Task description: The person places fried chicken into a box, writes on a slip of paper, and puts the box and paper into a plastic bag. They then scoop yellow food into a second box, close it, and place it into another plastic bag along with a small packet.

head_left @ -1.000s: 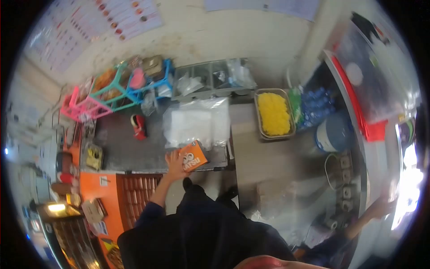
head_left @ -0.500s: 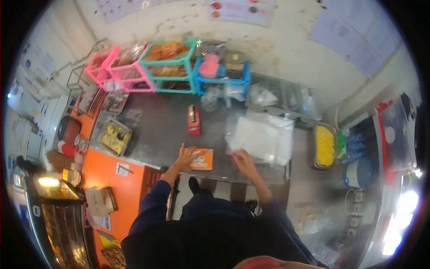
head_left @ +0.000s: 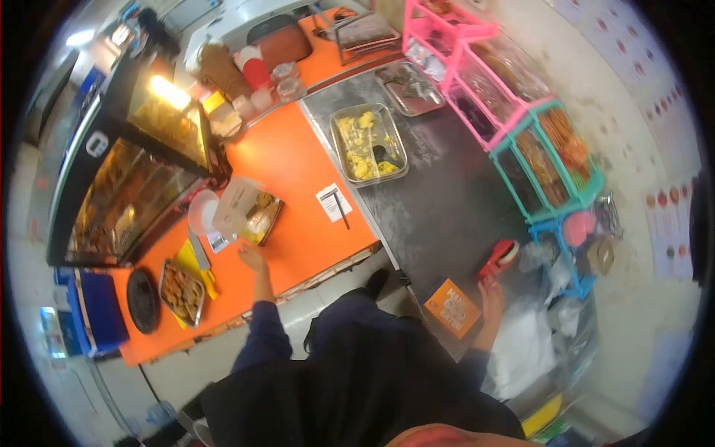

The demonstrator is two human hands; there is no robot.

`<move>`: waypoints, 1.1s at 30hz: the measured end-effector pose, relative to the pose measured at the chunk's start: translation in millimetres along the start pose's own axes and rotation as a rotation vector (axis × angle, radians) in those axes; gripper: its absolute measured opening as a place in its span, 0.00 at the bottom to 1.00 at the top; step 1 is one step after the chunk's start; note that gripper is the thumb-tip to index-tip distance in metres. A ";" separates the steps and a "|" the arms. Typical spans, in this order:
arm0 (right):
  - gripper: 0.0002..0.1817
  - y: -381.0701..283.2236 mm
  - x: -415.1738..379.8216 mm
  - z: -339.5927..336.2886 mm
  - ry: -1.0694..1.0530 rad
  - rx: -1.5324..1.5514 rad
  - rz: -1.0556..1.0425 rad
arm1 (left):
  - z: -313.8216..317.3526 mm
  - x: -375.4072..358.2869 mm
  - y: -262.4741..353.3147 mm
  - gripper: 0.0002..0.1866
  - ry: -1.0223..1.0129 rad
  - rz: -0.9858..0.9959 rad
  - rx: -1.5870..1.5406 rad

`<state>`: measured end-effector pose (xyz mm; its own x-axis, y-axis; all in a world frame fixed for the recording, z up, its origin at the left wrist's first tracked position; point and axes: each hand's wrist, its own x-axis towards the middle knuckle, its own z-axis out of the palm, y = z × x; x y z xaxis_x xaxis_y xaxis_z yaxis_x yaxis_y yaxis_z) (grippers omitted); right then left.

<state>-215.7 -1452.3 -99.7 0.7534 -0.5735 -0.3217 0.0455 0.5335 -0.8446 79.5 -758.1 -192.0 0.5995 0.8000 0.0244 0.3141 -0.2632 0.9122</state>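
In the head view, between 2 desks, the person's hands work on opposite sides. Over the orange desk (head_left: pixel 290 160), the left hand (head_left: pixel 255 261) is just beside an open food carton (head_left: pixel 249 212), its fingers slightly bent; whether they touch it I cannot tell. On the dark desk (head_left: pixel 428 201), the right hand (head_left: pixel 491 302) has its fingers loosely extended, tips at the near end of a red tape dispenser (head_left: pixel 499 258); no clear grip shows. An orange printed box (head_left: pixel 452 308) lies flat just beside that hand, its white capitals too blurred to read in full. A white slip (head_left: pixel 333 203) under a dark pen (head_left: pixel 340 208) has unreadable print. The display warmer (head_left: pixel 134 201) bears 1 round badge, and wall sheets (head_left: pixel 674 223) show small pictures with illegible text.
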 end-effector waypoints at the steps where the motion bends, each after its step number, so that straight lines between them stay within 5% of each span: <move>1: 0.20 13.7 5.5 -11.8 0.077 -0.119 -0.025 | -0.2 30.3 -25.0 0.22 -0.151 0.277 0.054; 2: 0.20 29.0 20.1 -30.0 0.059 -0.144 -0.016 | 3.5 48.6 -47.7 0.23 -0.310 0.560 0.112; 3: 0.18 44.9 31.7 -55.4 0.075 -0.342 0.024 | 7.5 44.4 -41.7 0.23 -0.308 0.535 0.124; 5: 0.16 44.5 31.8 -67.7 0.101 -0.547 0.071 | 16.8 23.0 1.8 0.23 -0.284 0.063 -0.242; 8: 0.15 -8.4 29.2 -25.7 0.099 -0.791 0.318 | 8.4 11.7 17.3 0.26 -0.375 -0.002 -0.237; 10: 0.16 -36.7 12.4 43.3 0.039 -1.151 0.409 | -9.5 8.3 16.5 0.29 -0.437 -0.061 -0.240; 12: 0.18 -11.5 21.6 94.3 0.042 -0.986 0.308 | -21.8 3.5 14.5 0.30 -0.466 -0.089 -0.228; 16: 0.28 43.7 21.5 302.1 -0.527 -0.607 0.316 | -29.1 -41.3 53.5 0.35 -0.498 -0.012 -0.336; 18: 0.32 96.8 29.9 377.0 -0.691 -0.680 0.366 | -32.0 -41.5 66.5 0.36 -0.502 -0.027 -0.458; 21: 0.36 198.2 68.2 456.7 -0.741 -0.888 0.072 | -28.5 -20.0 61.7 0.33 -0.614 -0.122 -0.334; 23: 0.38 228.5 73.3 494.0 -0.720 -1.023 -0.058 | -36.9 -21.4 100.1 0.24 -0.698 0.177 -0.135; 24: 0.39 227.4 67.6 513.1 -0.706 -1.065 -0.095 | -43.0 -25.2 111.5 0.24 -0.692 0.173 -0.133; 27: 0.44 235.6 66.7 527.0 -0.715 -1.113 0.605 | -59.3 -29.2 119.4 0.20 -0.801 0.026 -0.152; 29: 0.43 247.0 62.2 510.3 -0.737 -1.060 0.415 | -65.0 -25.9 111.0 0.19 -0.916 -0.510 -0.735; 30: 0.42 258.3 62.5 497.0 -0.750 -0.998 0.224 | -66.4 -26.9 109.4 0.19 -0.913 -0.523 -0.735; 33: 0.43 258.6 45.2 473.3 -0.711 -0.823 0.223 | -63.6 -37.2 95.5 0.22 -0.845 -0.686 -0.759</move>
<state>140.7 -1046.1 -130.0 0.9069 0.1116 -0.4062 -0.3892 -0.1467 -0.9094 40.4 -778.7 -79.7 0.8426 -0.0036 -0.5385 0.4146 0.6425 0.6445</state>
